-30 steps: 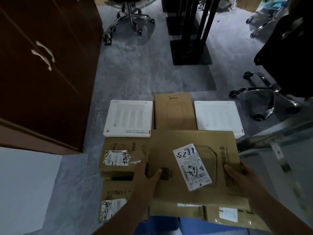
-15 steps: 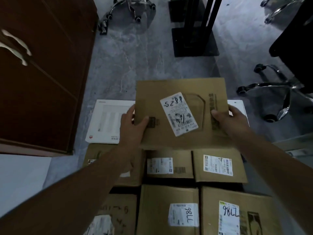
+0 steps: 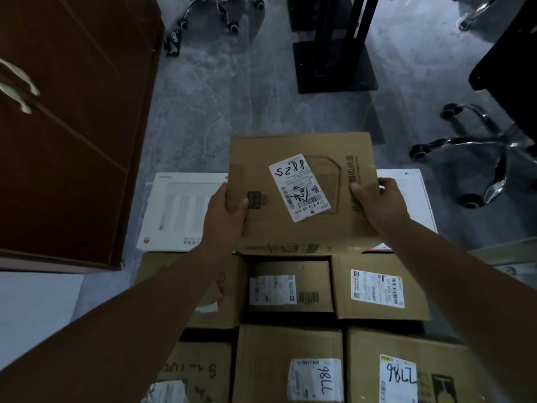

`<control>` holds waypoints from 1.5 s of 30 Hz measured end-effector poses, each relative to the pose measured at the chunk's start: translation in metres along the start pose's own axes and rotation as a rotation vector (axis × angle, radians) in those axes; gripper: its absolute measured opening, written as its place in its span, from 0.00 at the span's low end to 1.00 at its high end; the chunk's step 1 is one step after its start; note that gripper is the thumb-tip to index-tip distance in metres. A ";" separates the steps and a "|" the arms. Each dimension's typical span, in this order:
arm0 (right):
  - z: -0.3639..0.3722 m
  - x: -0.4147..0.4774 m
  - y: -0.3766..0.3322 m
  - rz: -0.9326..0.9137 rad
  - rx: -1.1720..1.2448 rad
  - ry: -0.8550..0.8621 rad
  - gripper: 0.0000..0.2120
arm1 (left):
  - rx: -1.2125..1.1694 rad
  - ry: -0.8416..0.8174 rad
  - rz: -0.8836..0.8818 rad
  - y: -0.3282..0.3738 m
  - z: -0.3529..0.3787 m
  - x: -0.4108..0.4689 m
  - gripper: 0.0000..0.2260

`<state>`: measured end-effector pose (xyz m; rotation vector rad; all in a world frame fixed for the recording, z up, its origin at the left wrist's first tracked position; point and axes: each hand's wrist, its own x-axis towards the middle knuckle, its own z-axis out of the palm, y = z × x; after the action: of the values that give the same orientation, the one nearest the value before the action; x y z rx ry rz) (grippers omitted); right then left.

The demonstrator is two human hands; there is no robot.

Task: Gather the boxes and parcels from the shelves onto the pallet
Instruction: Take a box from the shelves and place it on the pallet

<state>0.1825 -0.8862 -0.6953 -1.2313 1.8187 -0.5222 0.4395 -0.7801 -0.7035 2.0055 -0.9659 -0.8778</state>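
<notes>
I hold a flat brown cardboard box (image 3: 319,158) with a white shipping label marked 8825, out over the far row of parcels. My left hand (image 3: 225,210) grips its left edge, thumb on top. My right hand (image 3: 377,203) grips its right edge, fingers curled under. Below it lie a white flat box (image 3: 174,210) on the left and another white box (image 3: 412,196) on the right. Nearer me, several brown labelled cartons (image 3: 377,286) are packed side by side. The pallet itself is hidden beneath them.
A dark wooden cabinet (image 3: 66,126) stands close on the left. Swivel chair bases (image 3: 479,146) sit to the right and at the far side (image 3: 220,13). A black stand with a flat base (image 3: 334,68) rises straight ahead on the grey floor.
Both hands carried the labelled box away from me, from above the near cartons to over the far row. It has sunk slightly since half a second ago. The grip is unchanged.
</notes>
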 end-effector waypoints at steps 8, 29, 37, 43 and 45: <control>-0.024 -0.032 -0.072 -0.280 -0.428 0.001 0.15 | 0.138 -0.034 0.074 0.074 -0.009 -0.002 0.21; -0.392 -0.347 -0.410 -0.711 -0.303 0.300 0.29 | 0.383 -0.095 0.805 0.561 -0.246 -0.241 0.30; -0.472 -0.480 -0.419 -0.660 -0.474 0.550 0.21 | 0.538 -0.168 1.056 0.624 -0.298 -0.332 0.32; -0.482 -0.580 -0.384 -0.498 -0.563 0.599 0.30 | 0.464 -0.263 1.268 0.639 -0.311 -0.408 0.32; -0.490 -0.615 -0.370 -0.437 -0.596 0.654 0.29 | 0.425 -0.308 1.321 0.636 -0.308 -0.433 0.32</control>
<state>0.0666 -0.5502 0.0973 -2.0709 2.3552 -0.7091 0.2647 -0.6082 0.0884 1.0366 -2.3503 -0.1990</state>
